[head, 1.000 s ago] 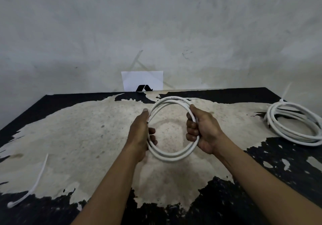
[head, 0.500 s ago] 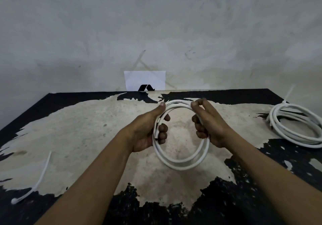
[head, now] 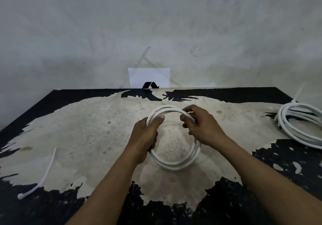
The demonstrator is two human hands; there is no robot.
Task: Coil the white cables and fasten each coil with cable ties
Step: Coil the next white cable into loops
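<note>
We've got the white coil (head: 174, 164) held over the table (head: 87, 129), left hand (head: 143, 137) wrapped round its left side, right hand (head: 203, 127) pinching the top. The loose cable tie (head: 44, 174) lies well off left, pointing roughly toward us, so the left hand's nearer.

A black desk (head: 226, 95) with its paint worn to pale patches stands against a scuffed grey wall (head: 156, 24), dimly lit.

A table (head: 73, 130), its black paint worn to a pale, rough patch over most of the top, stands against a scuffed grey wall (head: 174, 19). A white card (head: 148, 76) with a black mark (head: 150, 85) stands at the far edge, seemingly leaning on the wall.
</note>
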